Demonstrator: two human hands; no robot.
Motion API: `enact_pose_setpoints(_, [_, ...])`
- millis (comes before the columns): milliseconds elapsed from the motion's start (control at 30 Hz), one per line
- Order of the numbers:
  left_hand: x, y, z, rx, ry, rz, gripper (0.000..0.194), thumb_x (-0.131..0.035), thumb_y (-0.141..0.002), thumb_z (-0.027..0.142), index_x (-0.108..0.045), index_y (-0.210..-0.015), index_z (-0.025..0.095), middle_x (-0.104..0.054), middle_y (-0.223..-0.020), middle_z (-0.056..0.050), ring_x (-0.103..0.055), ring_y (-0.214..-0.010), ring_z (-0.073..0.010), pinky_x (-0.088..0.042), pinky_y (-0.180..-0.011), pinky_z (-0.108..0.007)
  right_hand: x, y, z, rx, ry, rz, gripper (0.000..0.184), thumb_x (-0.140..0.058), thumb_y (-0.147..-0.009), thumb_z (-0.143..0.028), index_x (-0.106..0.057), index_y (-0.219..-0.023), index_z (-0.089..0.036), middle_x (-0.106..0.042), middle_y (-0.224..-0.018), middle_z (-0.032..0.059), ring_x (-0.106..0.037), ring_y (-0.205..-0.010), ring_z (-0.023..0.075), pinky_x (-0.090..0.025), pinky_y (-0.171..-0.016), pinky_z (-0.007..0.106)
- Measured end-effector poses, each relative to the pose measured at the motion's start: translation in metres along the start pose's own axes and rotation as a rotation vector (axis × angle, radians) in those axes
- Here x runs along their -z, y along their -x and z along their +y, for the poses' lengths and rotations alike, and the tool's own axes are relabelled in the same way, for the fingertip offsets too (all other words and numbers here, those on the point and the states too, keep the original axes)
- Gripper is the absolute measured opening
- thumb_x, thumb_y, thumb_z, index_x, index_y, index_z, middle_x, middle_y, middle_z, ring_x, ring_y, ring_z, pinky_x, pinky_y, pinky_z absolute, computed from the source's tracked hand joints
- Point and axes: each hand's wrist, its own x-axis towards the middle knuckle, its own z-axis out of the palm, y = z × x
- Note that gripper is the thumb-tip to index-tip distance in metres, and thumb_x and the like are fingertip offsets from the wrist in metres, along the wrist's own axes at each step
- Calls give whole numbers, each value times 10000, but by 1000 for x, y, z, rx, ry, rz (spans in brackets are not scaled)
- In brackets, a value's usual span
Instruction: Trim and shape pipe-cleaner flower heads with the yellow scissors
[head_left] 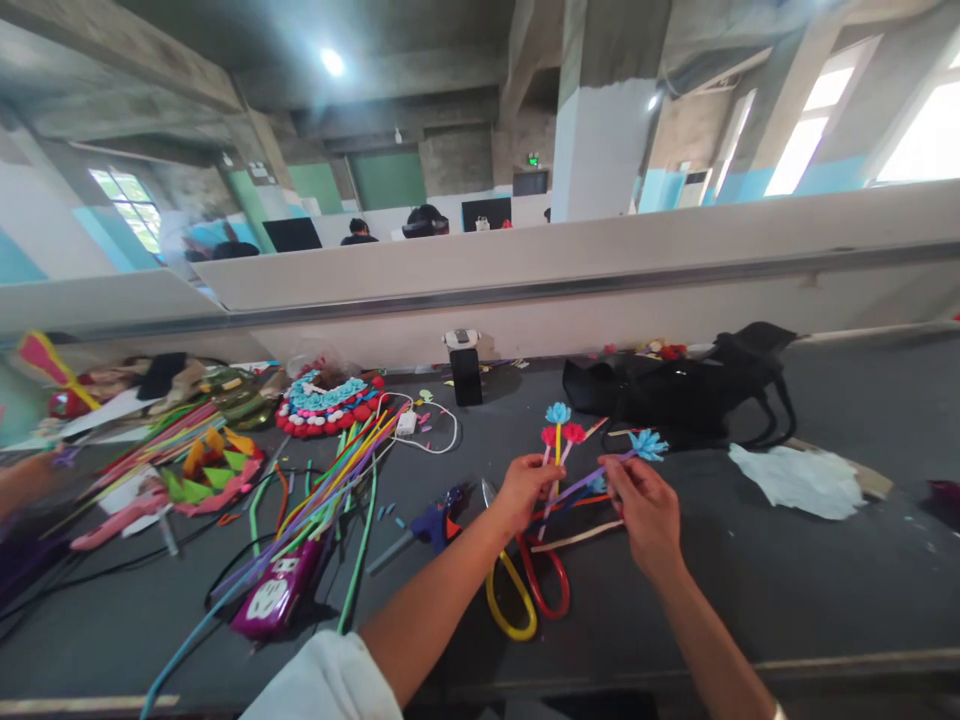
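My left hand (523, 490) is closed on a small bunch of craft flowers (559, 432), one blue and two red-pink blooms on fuzzy stems. My right hand (646, 508) pinches a blue flower (648, 446) whose purple stem (581, 487) slants across towards the bunch. Whether that stem touches the bunch, I cannot tell. Below the hands lie scissors (511, 625) with a yellow and a red handle, their blades partly hidden by my left wrist. A blue glue gun (435, 522) rests left of my left forearm.
Colourful pipe cleaners (330, 500) spread over a purple pouch (277, 600) at left. Behind are a pompom wreath (330, 405), a white charger (406, 424) and a phone on a stand (466, 375). A black bag (675, 395) and white tissue (799, 480) lie right. Another person's hand (30, 480) shows far left.
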Motion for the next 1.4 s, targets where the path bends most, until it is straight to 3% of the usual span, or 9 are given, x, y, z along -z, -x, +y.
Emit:
enact_pose_setpoints(167, [-8, -17, 1, -74, -131, 52, 260, -799, -527, 308, -650, -636, 125, -523, -562, 30, -444, -535, -102, -315, -530, -228, 4, 4, -18, 117, 135, -74, 322, -529, -893, -463, -670, -840, -178, -556, -601, -36, -506, -507, 103, -393, -453, 198])
enact_pose_setpoints(333, [8, 8, 17, -286, -210, 182, 315, -795, -610, 273, -710, -899, 184, -608, -955, -32, -535, -897, -179, -407, -783, -263, -12, 7, -29, 280, 262, -185, 336, -471, -937, -410, -602, -714, -195, -576, -607, -27, -537, -553, 119, -431, -561, 224])
enact_pose_setpoints(533, [41, 50, 36, -576, -182, 29, 259, -608, -856, 349, -717, -1052, 218, -632, -1079, -84, -567, -1034, -212, -416, -943, -335, -63, 1, -25, 514, 310, -371, 272, -474, -972, -359, -613, -843, -163, -634, -812, 7, -614, -761, 146, -490, -735, 321])
enact_pose_setpoints(667, [65, 51, 35, -482, 53, 51, 255, -640, -838, 364, -736, -1015, 207, -665, -1058, -68, -573, -1049, -217, -421, -950, -337, -98, 1, -19, 582, 333, -471, 205, -519, -969, -323, -626, -925, -154, -651, -869, 7, -629, -757, 133, -525, -719, 322])
enact_pose_setpoints(800, [82, 44, 23, -359, 220, 93, 237, -713, -776, 349, -751, -952, 194, -698, -969, -50, -605, -966, -190, -435, -902, -305, -115, 5, -5, 601, 373, -553, 172, -541, -962, -296, -632, -1011, -158, -670, -953, 25, -651, -802, 139, -547, -737, 329])
enact_pose_setpoints(967, [89, 42, 15, -313, 375, 156, 153, -790, -690, 256, -729, -797, 165, -687, -812, -14, -600, -766, -120, -445, -765, -238, -115, 14, 9, 599, 457, -604, 165, -538, -964, -286, -629, -968, -148, -663, -883, 9, -646, -761, 132, -543, -711, 317])
enact_pose_setpoints(1133, [100, 42, 24, -346, 521, 171, 176, -746, -738, 292, -654, -787, 149, -647, -785, -11, -575, -644, -91, -427, -626, -215, -110, 18, 9, 607, 569, -637, 195, -461, -987, -255, -615, -926, -152, -663, -840, 8, -642, -768, 139, -500, -705, 294])
enact_pose_setpoints(1267, [111, 41, 25, -327, 598, 74, 184, -692, -787, 304, -585, -783, 155, -456, -566, 72, -340, -409, -25, -297, -457, -185, -110, 17, 12, 592, 722, -615, 210, -459, -965, -279, -631, -933, -164, -694, -784, 25, -665, -732, 158, -439, -651, 263])
enact_pose_setpoints(1400, [114, 41, 21, -333, 622, 59, 224, -701, -772, 319, -551, -766, 153, -331, -528, 101, -219, -388, -16, -201, -415, -175, -112, 20, 11, 588, 867, -644, 227, -443, -964, -312, -636, -911, -204, -720, -762, 18, -693, -701, 176, -394, -595, 246])
